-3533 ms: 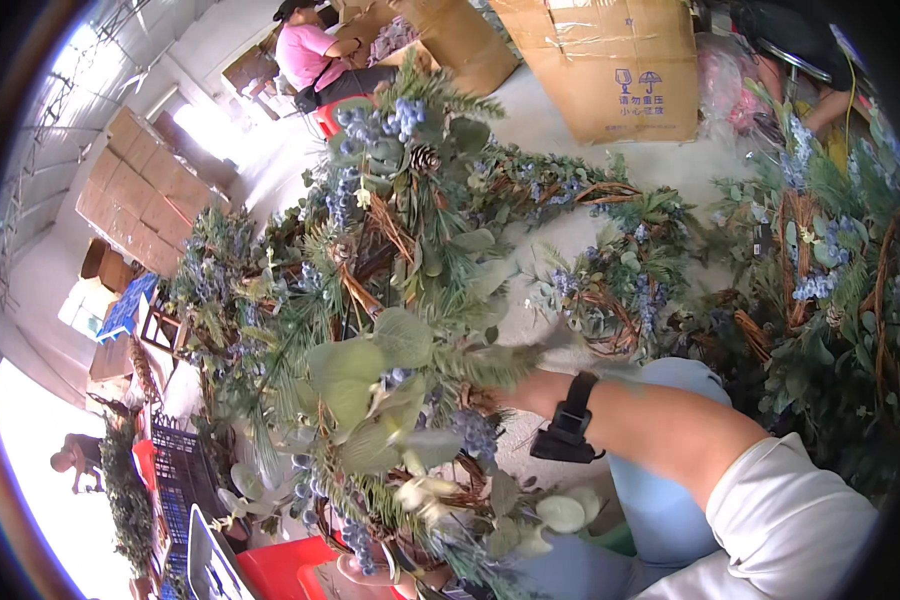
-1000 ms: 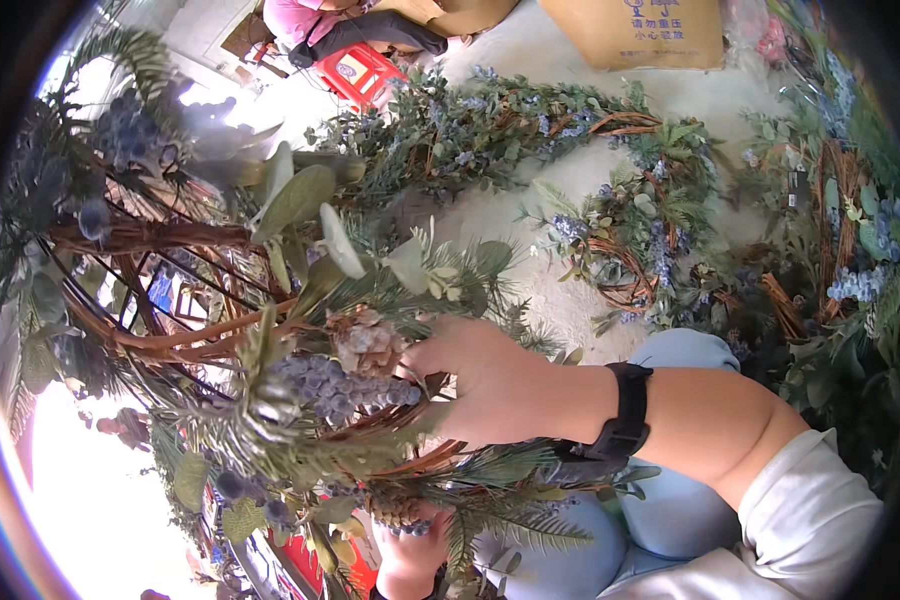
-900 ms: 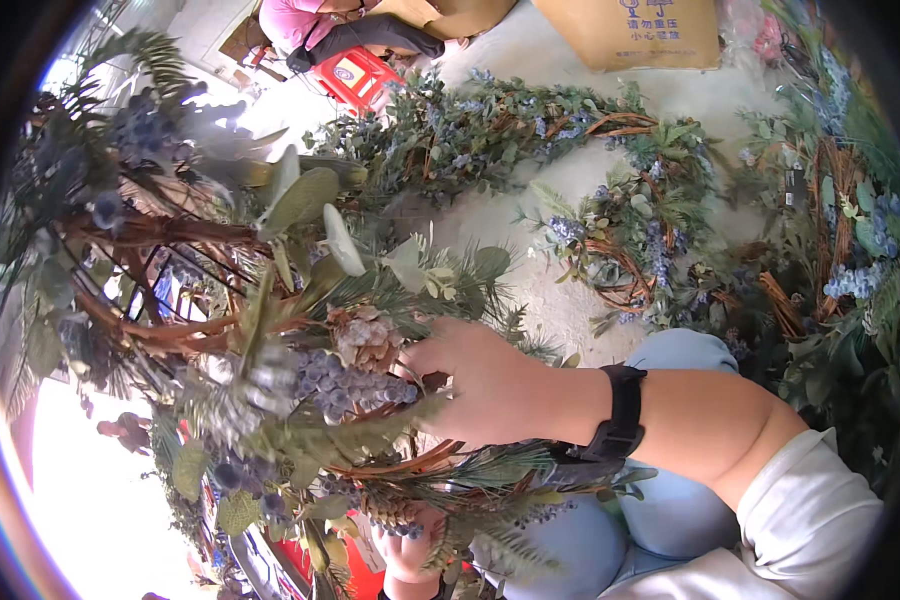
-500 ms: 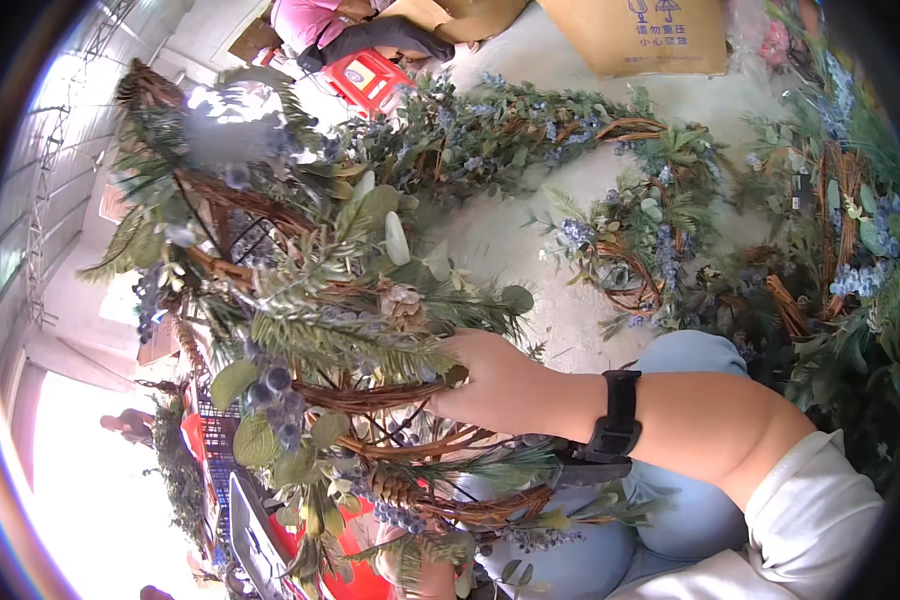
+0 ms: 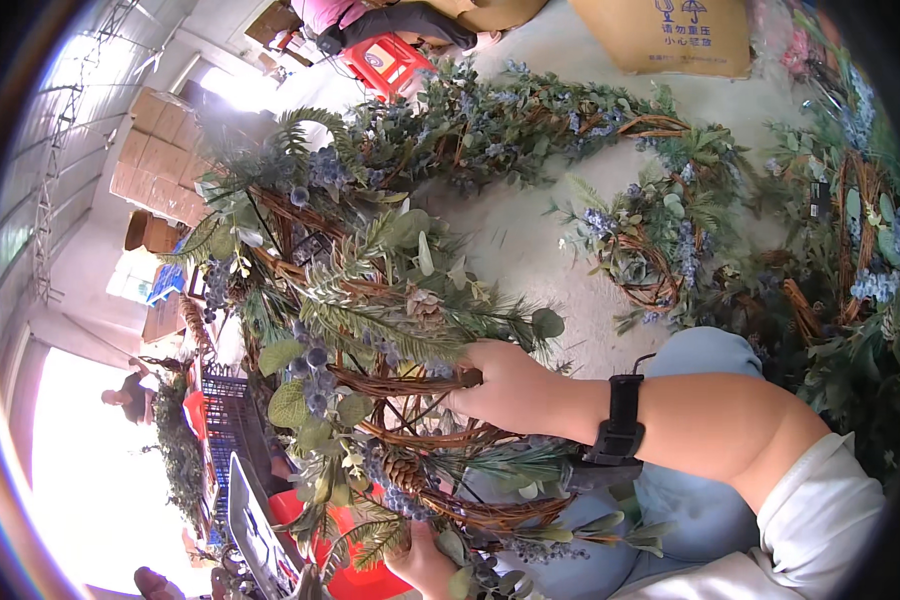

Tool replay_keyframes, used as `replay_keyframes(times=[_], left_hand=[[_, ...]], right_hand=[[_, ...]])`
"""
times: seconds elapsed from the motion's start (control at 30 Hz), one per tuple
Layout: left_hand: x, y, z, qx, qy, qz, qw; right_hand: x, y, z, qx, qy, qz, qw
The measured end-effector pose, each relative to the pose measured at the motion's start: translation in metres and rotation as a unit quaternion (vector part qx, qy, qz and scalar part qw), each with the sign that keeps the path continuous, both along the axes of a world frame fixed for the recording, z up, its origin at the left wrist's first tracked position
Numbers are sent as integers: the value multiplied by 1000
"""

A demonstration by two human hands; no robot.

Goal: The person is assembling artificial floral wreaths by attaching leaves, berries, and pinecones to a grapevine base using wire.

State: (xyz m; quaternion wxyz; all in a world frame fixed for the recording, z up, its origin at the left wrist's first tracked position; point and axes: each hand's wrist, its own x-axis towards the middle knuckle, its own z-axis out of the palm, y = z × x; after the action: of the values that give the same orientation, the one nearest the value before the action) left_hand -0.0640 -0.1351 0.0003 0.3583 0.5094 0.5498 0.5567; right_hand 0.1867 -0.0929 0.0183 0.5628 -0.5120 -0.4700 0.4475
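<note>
A large artificial garland or wreath [image 5: 370,290] of twisted brown twigs, green leaves, pine sprigs, blue berries and cones stands before me. My right hand [image 5: 505,385], with a black band on the wrist, is closed around its twig frame near the middle. At the lower edge my left hand [image 5: 425,565] grips the lower part of the same wreath, its fingers partly hidden by leaves. A pine cone [image 5: 404,470] and a blue berry cluster [image 5: 315,375] hang between the hands.
More greenery [image 5: 530,125] lies on the floor ahead, with a small wreath [image 5: 645,265] and a heap [image 5: 855,230] at right. A cardboard box [image 5: 670,40] and red stool [image 5: 388,65] stand farther off. Left are crates [image 5: 228,415] and a grey tray [image 5: 255,530].
The wreath's upper end has come down and to the right, uncovering stacked boxes behind it. More of my left hand shows. The whole view has shifted slightly; my right hand keeps its hold.
</note>
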Motion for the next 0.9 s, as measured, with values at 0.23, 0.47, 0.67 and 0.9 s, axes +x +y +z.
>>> replay_keyframes(times=[0.23,0.47,0.67,0.9], left_hand=[[5,-4,24,167,299,-292,893],[14,14,63,41,413,-395,820],[19,12,72,-280,331,-254,864],[-23,22,31,-119,217,-316,916]], right_hand=[[-2,0,-7,-19,29,11,999],[-3,-2,-8,18,17,-11,1000],[-6,-2,-13,8,10,-11,1000],[-8,-6,-9,35,-17,-14,999]])
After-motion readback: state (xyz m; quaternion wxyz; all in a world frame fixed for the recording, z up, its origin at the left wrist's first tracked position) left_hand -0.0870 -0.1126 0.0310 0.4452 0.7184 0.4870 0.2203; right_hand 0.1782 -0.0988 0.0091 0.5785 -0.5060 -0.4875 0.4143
